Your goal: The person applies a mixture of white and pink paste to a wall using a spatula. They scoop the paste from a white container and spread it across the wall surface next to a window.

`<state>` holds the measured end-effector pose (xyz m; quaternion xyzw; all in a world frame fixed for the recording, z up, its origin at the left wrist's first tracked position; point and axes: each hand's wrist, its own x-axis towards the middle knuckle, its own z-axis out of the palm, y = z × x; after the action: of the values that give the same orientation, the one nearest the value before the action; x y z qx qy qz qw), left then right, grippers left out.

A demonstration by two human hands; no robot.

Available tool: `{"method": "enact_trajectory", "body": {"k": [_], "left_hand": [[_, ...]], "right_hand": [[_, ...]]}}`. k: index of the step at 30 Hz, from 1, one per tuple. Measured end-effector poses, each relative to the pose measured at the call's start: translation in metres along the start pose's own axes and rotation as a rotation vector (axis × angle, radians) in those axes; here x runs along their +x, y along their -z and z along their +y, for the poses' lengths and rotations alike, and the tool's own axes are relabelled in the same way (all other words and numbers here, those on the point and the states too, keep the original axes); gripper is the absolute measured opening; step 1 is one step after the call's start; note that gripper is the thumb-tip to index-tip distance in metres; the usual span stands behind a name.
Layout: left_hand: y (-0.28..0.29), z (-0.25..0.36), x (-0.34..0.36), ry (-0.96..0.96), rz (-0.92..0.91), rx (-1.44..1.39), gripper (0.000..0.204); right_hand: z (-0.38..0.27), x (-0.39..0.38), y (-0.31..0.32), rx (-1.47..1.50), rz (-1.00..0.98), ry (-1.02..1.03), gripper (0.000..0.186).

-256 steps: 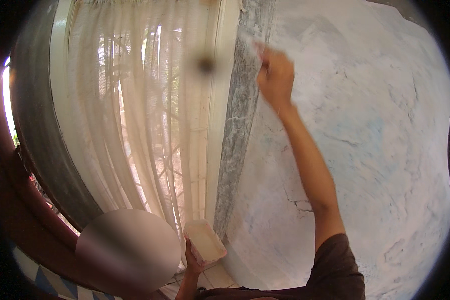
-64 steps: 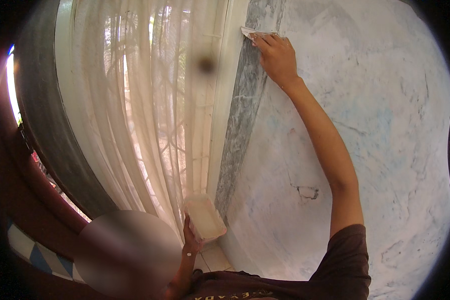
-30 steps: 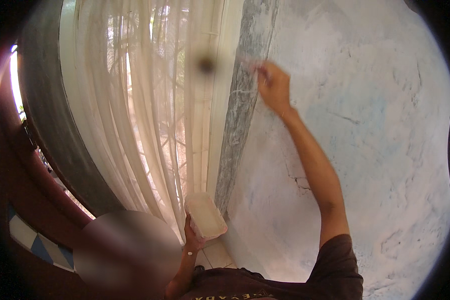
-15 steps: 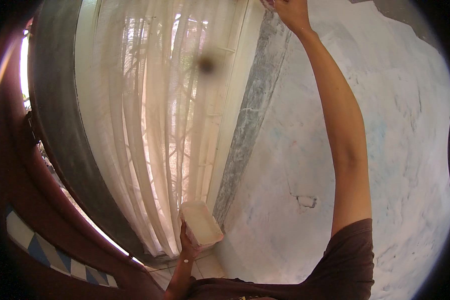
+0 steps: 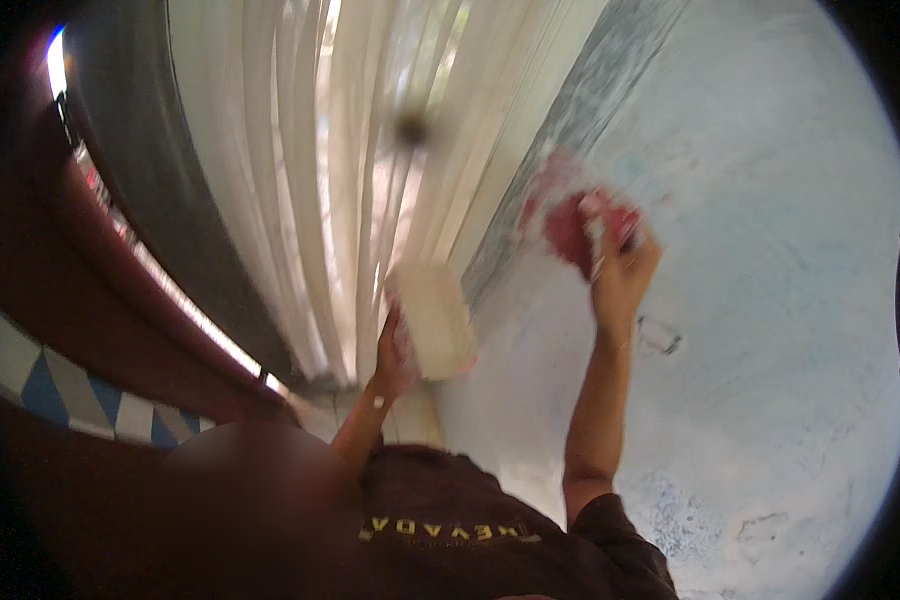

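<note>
Red and blurred, a cloth or pad (image 5: pixel 582 222) is pressed against a pale plastered wall (image 5: pixel 770 330), gripped from below by the person's right hand (image 5: pixel 622 272), whose fingers close around it and around a thin light strip, perhaps a tool handle, too smeared to identify. The red thing sits on the wall just beside a grey, speckled vertical band (image 5: pixel 570 140) that runs between the wall and the window. The right forearm rises to it from the lower edge of the view.

Lower and to the left, the left hand (image 5: pixel 395 350) is wrapped around the bottom of a pale, cream-coloured block (image 5: pixel 432 318), holding it upright in front of the foot of the grey band, well apart from the red cloth.

Sheer white curtains (image 5: pixel 340 160) hang in long folds behind the block, bright with daylight. A dark curved frame (image 5: pixel 160 200) borders them on the left. A small dark mark (image 5: pixel 660 335) shows on the wall just right of the raised forearm. The person's dark brown shirt (image 5: pixel 450 520) fills the bottom of the view.
</note>
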<state>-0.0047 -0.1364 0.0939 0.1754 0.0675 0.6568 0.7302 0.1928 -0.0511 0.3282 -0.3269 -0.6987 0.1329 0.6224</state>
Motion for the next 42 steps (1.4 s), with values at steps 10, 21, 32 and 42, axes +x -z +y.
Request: {"method": "enact_trajectory", "body": {"k": [10,21,32,42], "left_hand": [[0.010,-0.064,-0.019,0.113,0.253,0.181,0.077],[0.027,-0.132,-0.040,0.336,0.255,0.310,0.059],[0.019,-0.186,-0.076,0.465,0.352,0.481,0.066],[0.016,-0.227,-0.123,0.457,0.260,0.447,0.079]], "right_hand": [[0.025,-0.206,-0.012,-0.065,-0.132,-0.441,0.010],[0.006,-0.278,0.034,-0.284,-0.061,-0.364,0.014],[-0.012,-0.343,0.076,-0.409,0.180,-0.290,0.014],[-0.036,-0.382,0.117,-0.346,0.205,-0.310,0.021]]}}
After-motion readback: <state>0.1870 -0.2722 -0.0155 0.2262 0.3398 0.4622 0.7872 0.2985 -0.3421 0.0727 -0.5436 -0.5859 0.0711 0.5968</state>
